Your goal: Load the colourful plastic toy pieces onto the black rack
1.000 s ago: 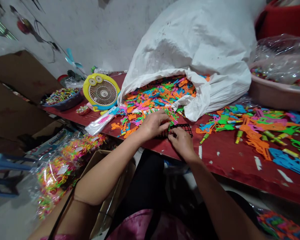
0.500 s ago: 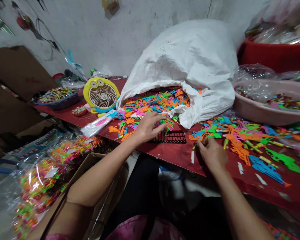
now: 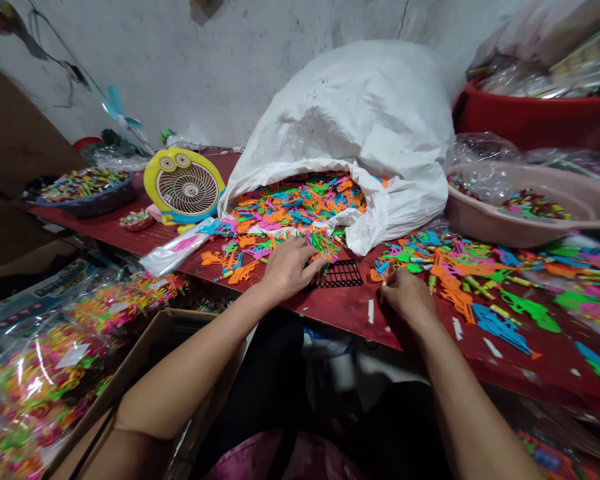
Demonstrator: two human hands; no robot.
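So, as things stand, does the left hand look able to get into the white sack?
Probably yes: the white sack gapes open just beyond the left hand, with only loose coloured pieces between.

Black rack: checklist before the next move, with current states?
1. Black rack lying flat on the red table: ok.
2. Left hand at the rack's left end: ok.
3. Rack's full outline visible: not ok, the left hand covers part.
4. Right hand clear of the rack: ok, it is beside it.
5. Piece in the right grip: cannot tell, fingers hide it.
6. White sack mouth open: ok.
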